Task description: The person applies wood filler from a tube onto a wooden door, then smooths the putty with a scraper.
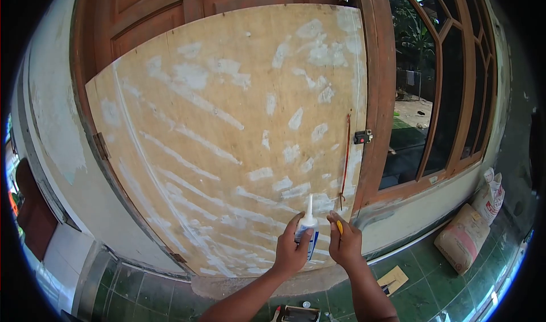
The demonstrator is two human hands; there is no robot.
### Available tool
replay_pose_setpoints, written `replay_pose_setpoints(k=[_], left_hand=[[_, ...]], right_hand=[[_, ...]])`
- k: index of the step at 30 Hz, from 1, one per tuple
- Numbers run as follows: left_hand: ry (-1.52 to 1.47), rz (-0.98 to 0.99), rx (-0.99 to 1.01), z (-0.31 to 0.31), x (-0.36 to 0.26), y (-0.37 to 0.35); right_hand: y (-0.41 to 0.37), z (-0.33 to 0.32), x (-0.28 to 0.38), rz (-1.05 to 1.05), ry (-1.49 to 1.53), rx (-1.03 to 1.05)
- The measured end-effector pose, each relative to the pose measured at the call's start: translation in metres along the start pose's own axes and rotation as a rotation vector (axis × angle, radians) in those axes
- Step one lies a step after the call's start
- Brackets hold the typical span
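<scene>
My left hand [292, 249] is wrapped round a white sealant tube [307, 223] with blue print, its long nozzle pointing up. Just to its right, my right hand [345, 243] is closed on a small yellow-handled tool [340, 227]; its exact kind I cannot tell. Behind both hands stands a large plywood panel [256, 100] with white filler smeared in patches and slanting streaks. A thin red strip [346, 151] runs down the panel's right side, near a dark latch [363, 136].
A brown paper bag [462, 239] and a white sack [490, 197] rest against the wall at right. On the green tiles lie a small wooden board [393, 279], a white cap [306, 304] and a dark tray [301, 315]. A wood-framed window [441, 94] is beside the panel.
</scene>
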State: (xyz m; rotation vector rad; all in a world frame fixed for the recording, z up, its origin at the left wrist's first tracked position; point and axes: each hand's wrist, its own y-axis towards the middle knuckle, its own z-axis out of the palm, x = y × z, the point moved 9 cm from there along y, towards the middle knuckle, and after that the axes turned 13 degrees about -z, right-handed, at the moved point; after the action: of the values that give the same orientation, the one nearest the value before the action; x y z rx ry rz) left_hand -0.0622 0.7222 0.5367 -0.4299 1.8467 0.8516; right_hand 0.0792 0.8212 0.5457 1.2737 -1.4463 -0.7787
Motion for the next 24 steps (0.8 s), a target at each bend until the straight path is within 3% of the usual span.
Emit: replay_pose_setpoints(k=[2, 3, 7, 11, 15, 20, 22, 24], left_hand=[[-0.1, 0.055, -0.059, 0.004, -0.031, 0.014], [-0.16, -0.015, -0.022, 0.01, -0.036, 0.02], [-0.09, -0.01, 0.052, 0.039, -0.089, 0.033], [-0.201, 0.018, -0.021, 0.061, -0.129, 0.05], [-0.131, 0.112, -0.044, 0.066, -0.167, 0.06], [-0.293, 0.159, -0.037, 0.054, -0.221, 0.104], [-0.283, 0.118, -0.032, 0.051, -0.242, 0.126], [-0.226, 0.085, -0.088, 0.043, -0.256, 0.15]], right_hand=[[-0.002, -0.015, -0.012, 0.195, 0.125, -0.021], [0.0, -0.021, -0.017, 0.292, 0.189, -0.031], [0.044, -0.052, 0.005, 0.139, 0.159, 0.036], [0.066, -0.067, -0.011, 0.425, 0.551, -0.092], [0.113, -0.075, -0.005, 0.323, 0.463, -0.1], [0.189, -0.086, -0.002, 0.277, 0.262, -0.165], [0.225, -0.088, -0.001, 0.233, 0.356, -0.229], [0.253, -0.089, -0.005, 0.223, 0.228, -0.182]])
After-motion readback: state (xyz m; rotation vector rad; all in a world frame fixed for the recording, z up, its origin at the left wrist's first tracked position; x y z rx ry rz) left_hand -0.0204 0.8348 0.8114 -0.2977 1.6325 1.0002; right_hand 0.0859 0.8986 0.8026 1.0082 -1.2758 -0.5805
